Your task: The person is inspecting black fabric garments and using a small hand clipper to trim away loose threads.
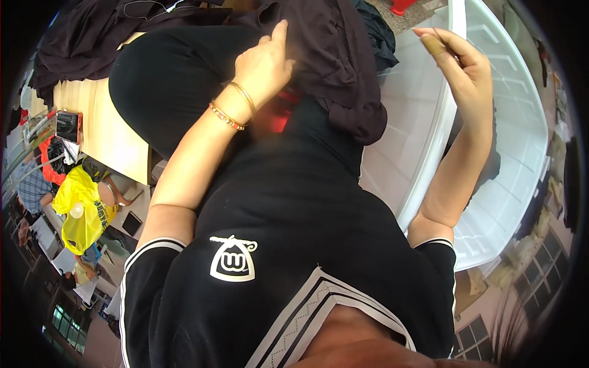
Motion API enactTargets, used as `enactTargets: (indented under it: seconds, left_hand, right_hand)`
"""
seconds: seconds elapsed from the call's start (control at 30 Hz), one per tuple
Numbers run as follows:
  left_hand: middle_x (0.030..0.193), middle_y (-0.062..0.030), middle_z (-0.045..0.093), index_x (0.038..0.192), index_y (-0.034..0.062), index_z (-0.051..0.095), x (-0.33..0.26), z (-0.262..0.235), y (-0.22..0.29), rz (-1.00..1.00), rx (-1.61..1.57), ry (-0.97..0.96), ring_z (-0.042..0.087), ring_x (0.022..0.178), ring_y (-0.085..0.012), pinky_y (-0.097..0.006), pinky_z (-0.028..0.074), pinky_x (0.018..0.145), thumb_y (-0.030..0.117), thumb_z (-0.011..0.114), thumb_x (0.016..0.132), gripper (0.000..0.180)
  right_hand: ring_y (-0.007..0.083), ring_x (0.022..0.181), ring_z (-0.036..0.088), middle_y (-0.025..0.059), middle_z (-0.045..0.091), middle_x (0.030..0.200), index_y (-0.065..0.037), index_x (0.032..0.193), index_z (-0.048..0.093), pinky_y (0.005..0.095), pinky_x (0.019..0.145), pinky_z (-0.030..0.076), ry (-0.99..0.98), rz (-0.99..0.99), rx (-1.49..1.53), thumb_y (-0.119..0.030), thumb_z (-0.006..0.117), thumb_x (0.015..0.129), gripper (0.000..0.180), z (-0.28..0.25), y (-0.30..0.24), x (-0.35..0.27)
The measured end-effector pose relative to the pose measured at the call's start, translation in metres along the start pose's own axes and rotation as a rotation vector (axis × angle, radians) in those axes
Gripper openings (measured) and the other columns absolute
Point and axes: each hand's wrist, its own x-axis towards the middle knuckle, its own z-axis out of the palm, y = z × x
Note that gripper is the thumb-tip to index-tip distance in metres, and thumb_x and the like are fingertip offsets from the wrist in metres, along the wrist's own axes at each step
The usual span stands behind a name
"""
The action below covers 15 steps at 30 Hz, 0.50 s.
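My left hand (pixel 264 69) is over the dark plum cloth (pixel 334 55) draped across my lap. Its index finger stretches away from me and the thumb stands apart; the other fingers are curled or partly hidden. Two bracelets circle that wrist. My right hand (pixel 466 64) is raised above the rim of a white plastic tub (pixel 515 122). Thumb and fingertips are pinched together there, and whatever they might hold is too small to make out. A tan covering wraps the right thumb.
A light wooden tabletop (pixel 101 122) is at the left, with a phone (pixel 69 127) at its edge. Below it hangs a yellow plastic bag (pixel 80 208). More dark cloth (pixel 92 43) lies at the far left, with a white cord (pixel 165 8) on it. Other people work at the far left.
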Motion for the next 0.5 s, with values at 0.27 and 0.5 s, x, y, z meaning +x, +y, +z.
enactTargets:
  seconds: [0.27,0.5]
  left_hand:
    - [0.075,-0.0014,0.057,0.122,0.0081,0.059,0.009,-0.008,-0.001,0.015,-0.678,-0.026,0.055,0.07,-0.0135,-0.026,0.044,0.065,0.015,0.064,0.086,0.037]
    - [0.098,0.0017,0.066,0.112,0.0072,0.066,0.024,-0.078,0.034,-0.028,-1.681,-0.196,0.058,0.084,-0.0038,-0.02,0.045,0.076,0.014,0.063,0.09,0.023]
  right_hand:
    - [0.015,0.076,0.066,0.0092,0.071,0.088,0.002,0.099,0.068,0.025,0.07,0.05,-0.359,-0.061,-0.063,-0.01,0.063,0.082,0.022,0.049,-0.013,0.016]
    - [0.0047,0.063,0.041,-0.0061,0.038,0.069,-0.005,0.117,0.057,0.0214,0.055,0.034,-0.198,-0.016,0.021,-0.017,0.086,0.065,0.061,0.07,-0.038,0.012]
